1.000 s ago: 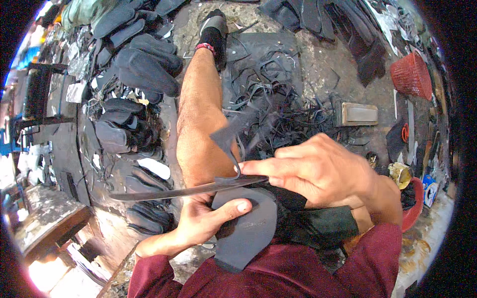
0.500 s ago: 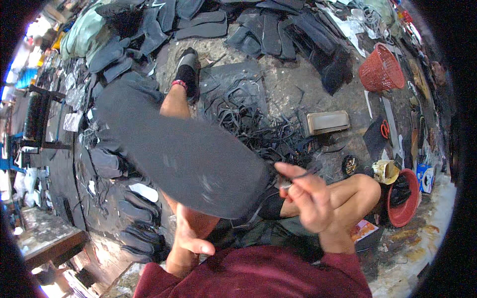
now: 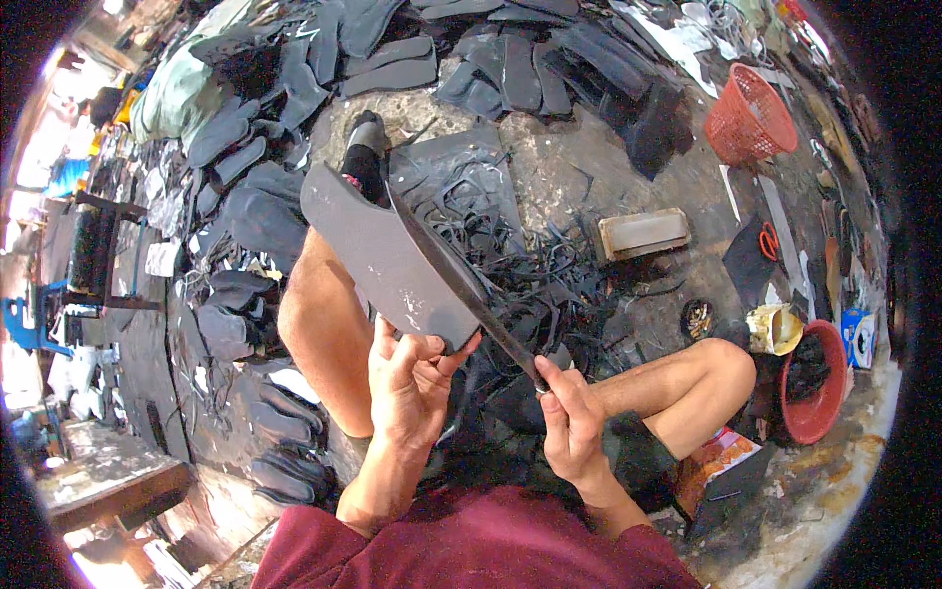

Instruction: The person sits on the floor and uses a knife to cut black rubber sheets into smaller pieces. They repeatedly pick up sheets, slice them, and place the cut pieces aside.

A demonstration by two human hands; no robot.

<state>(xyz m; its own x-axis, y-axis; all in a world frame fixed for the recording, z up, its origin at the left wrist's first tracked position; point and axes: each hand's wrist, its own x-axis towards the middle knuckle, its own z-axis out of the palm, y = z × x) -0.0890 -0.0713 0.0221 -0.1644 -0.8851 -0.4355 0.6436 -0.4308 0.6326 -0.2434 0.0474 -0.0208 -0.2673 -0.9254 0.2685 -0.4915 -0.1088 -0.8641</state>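
Observation:
My left hand (image 3: 407, 378) is closed on the near end of a dark grey shoe sole (image 3: 383, 255). The sole is tilted up, with pale scuffs near its lower edge. A long black strip (image 3: 500, 337) runs along the sole's right side, from near its far end to my right hand (image 3: 569, 417). Thumb and fingers of that hand pinch the strip's near end. A small shiny edge shows by those fingers, but I cannot tell what it belongs to. Beyond the sole lies a tangled heap of black offcut strips (image 3: 559, 255).
Black soles (image 3: 392, 64) lie in piles at the far side and left. To the right are a red mesh basket (image 3: 751, 118), a beige block (image 3: 645, 234), orange-handled scissors (image 3: 768, 241), a yellowish can (image 3: 775, 329) and a red tub (image 3: 814, 383). A wooden bench (image 3: 118, 496) stands at lower left.
The sole has turned from broad face-on to tilted edgewise, and my left hand now grips its near end. My right hand moved left and down; the long strip now shows in it.

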